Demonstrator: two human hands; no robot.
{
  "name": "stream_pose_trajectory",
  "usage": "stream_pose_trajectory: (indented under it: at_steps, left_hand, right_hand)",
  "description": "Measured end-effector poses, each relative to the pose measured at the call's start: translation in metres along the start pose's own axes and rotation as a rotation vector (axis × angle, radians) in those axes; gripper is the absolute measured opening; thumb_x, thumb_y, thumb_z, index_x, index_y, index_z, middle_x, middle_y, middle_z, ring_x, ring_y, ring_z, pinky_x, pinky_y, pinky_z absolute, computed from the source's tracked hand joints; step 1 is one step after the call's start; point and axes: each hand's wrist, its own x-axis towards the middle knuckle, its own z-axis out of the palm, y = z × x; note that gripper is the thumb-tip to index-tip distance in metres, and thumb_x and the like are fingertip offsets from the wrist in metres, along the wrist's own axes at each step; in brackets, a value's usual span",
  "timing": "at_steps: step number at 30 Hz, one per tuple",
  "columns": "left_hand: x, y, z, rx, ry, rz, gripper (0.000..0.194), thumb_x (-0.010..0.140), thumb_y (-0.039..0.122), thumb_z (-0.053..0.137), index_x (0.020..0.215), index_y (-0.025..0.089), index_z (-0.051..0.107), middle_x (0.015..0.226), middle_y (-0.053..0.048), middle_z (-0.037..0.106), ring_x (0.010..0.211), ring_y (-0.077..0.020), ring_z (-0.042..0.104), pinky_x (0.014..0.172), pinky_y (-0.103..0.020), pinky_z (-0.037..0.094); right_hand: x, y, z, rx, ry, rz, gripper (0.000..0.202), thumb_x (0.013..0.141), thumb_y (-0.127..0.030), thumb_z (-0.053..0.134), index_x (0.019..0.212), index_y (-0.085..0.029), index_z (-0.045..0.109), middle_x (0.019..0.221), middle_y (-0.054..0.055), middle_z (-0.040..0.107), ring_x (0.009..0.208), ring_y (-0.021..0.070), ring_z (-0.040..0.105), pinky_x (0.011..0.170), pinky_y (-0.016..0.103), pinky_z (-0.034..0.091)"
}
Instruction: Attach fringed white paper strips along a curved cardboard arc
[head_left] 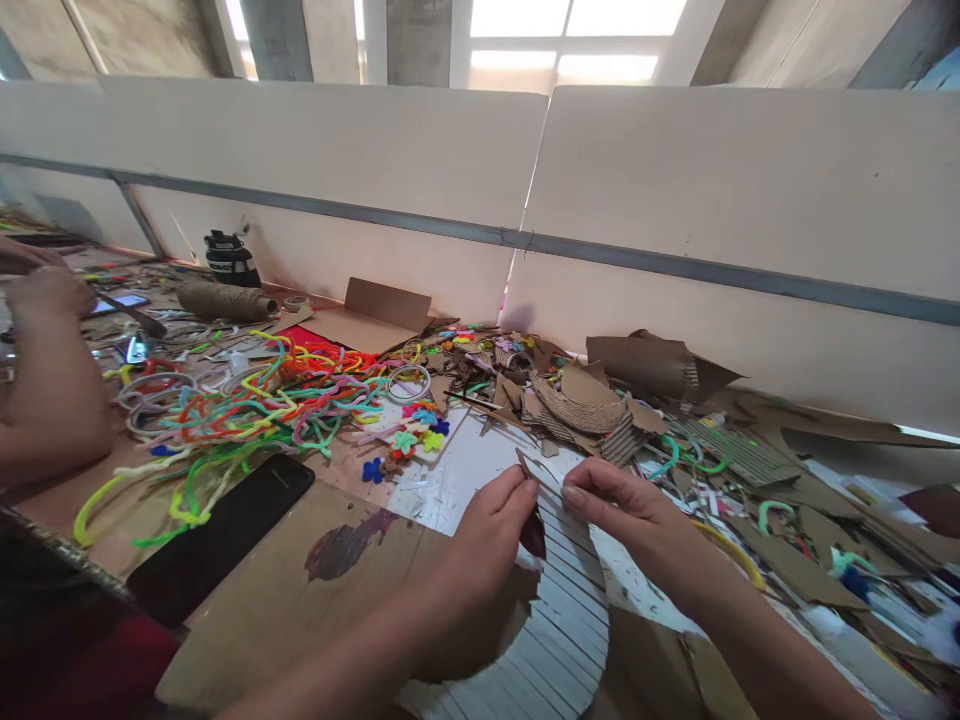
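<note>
A curved piece of pale cardboard (562, 620), scored or slit into narrow parallel strips, bends up from the lower middle of the head view. My left hand (499, 520) pinches its upper end from the left, with a small dark brown edge showing beside the fingers. On the other side, my right hand (611, 500) is closed, thumb and forefinger pressed together at the strip's right edge. Under both hands lie a flat brown cardboard sheet (277, 610) with a dark stain and a white board (457, 470).
Tangled coloured pipe cleaners (300, 390), felt-like flowers (405, 442) and a black phone (225, 530) lie to the left. Cardboard scraps (577, 400) pile up behind my hands. Twine (225, 300) and a dark jar (230, 260) stand farther back. Another person's arm (52, 370) reaches in at left.
</note>
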Motion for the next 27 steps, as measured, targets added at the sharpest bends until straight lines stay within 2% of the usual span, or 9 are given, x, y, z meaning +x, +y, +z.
stream_pose_trajectory:
  at_steps: [10, 15, 27]
  left_hand:
    - [-0.0012, 0.0003, -0.0002, 0.031, -0.011, 0.020, 0.033, 0.097, 0.035, 0.040, 0.065, 0.025, 0.044, 0.070, -0.003, 0.054, 0.074, -0.0210, 0.055, 0.069, -0.031, 0.046]
    - [-0.0004, -0.0012, 0.0006, 0.011, -0.010, 0.008, 0.032, 0.097, 0.036, 0.040, 0.067, 0.026, 0.045, 0.069, -0.003, 0.053, 0.072, -0.0203, 0.054, 0.066, -0.030, 0.045]
    - [-0.0015, -0.0024, 0.0000, 0.066, -0.004, 0.016, 0.034, 0.098, 0.037, 0.037, 0.067, 0.026, 0.044, 0.071, -0.004, 0.053, 0.075, -0.0218, 0.054, 0.070, -0.033, 0.044]
  right_hand:
    - [0.0024, -0.0070, 0.0027, -0.126, 0.061, -0.030, 0.027, 0.091, -0.041, 0.058, 0.071, -0.023, 0.062, 0.075, 0.001, 0.059, 0.074, 0.0209, 0.053, 0.069, 0.032, 0.042]
    - [0.0018, -0.0072, 0.0040, -0.135, 0.072, -0.038, 0.027, 0.091, -0.041, 0.056, 0.071, -0.023, 0.061, 0.075, 0.001, 0.060, 0.073, 0.0205, 0.053, 0.068, 0.032, 0.041]
    - [0.0019, -0.0036, 0.0074, -0.160, 0.087, -0.023, 0.028, 0.092, -0.042, 0.054, 0.071, -0.023, 0.059, 0.073, 0.000, 0.056, 0.073, 0.0201, 0.050, 0.069, 0.033, 0.038]
